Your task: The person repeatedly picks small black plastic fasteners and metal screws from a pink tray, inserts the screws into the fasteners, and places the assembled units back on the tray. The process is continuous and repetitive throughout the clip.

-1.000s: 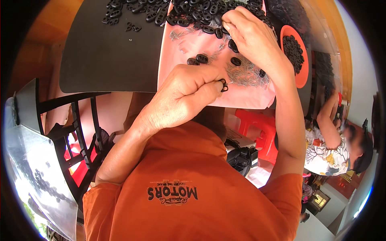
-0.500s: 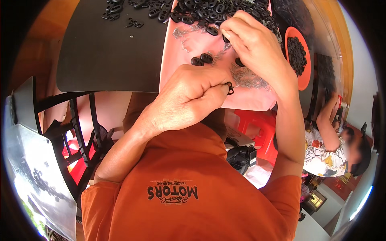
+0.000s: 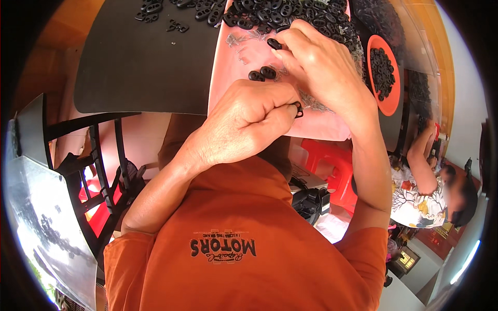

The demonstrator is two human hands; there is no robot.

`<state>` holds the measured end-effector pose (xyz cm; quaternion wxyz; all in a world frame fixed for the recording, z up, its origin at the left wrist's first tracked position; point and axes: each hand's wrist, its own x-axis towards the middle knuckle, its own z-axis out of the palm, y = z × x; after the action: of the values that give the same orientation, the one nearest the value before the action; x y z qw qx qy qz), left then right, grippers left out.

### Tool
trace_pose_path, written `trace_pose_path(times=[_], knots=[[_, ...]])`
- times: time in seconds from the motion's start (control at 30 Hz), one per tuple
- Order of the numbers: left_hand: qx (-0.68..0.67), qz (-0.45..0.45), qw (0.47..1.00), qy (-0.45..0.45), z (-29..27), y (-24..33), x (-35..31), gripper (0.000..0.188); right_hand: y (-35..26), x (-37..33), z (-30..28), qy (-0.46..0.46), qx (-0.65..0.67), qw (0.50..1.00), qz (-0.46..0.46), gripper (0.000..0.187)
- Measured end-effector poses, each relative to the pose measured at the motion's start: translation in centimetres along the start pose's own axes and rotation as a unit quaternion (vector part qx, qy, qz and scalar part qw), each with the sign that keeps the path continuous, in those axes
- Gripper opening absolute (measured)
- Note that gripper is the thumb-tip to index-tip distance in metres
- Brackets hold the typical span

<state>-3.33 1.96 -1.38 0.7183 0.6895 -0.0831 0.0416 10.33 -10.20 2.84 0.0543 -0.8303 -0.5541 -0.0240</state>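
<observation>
In front of my chest, my left hand is closed, with a small black plastic part with an opening in it pinched between thumb and curled forefinger. Farther off to the right, my right hand is bent over a pink sheet, its thumb and fingertips closed on a black cord lock. Two more black two-holed cord locks lie on the sheet just beyond my left knuckles. Small metal springs are spread under my right hand, which partly covers them.
A heap of black cord locks fills the far end of the pink sheet. An orange bowl of small black parts stands at right. Loose pieces lie on the dark tabletop. A red stool is below; another person sits at far right.
My right hand has shifted slightly left to the cord lock near the heap, its fingertips now on it. My left hand keeps its pinch, almost in the same place.
</observation>
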Motion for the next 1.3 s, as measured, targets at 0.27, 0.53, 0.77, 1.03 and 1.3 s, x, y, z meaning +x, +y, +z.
trace_pose_path(times=[0.27, 0.53, 0.77, 1.03, 1.3], knots=[[0.002, 0.005, 1.000, 0.008, 0.3, -0.1, -0.1, 0.016, 0.2, -0.1, -0.2, -0.002, -0.007, 1.000, -0.006, 0.016], [0.010, 0.006, 1.000, 0.004, 0.3, -0.1, -0.1, 0.016, 0.2, 0.0, -0.9, -0.022, 0.012, 1.000, 0.017, 0.014], [0.001, 0.001, 1.000, 0.003, 0.3, -0.2, 0.0, 0.015, 0.4, 0.2, 0.1, -0.007, 0.047, 0.999, 0.005, 0.017], [0.016, 0.012, 1.000, 0.008, 0.4, -0.1, 0.2, 0.014, 0.9, 0.6, -0.3, -0.019, 0.086, 0.996, -0.001, 0.017], [0.010, -0.007, 1.000, 0.001, 0.6, 0.1, 0.7, 0.016, 1.5, 1.2, 0.6, 0.003, 0.092, 0.995, -0.022, 0.017]])
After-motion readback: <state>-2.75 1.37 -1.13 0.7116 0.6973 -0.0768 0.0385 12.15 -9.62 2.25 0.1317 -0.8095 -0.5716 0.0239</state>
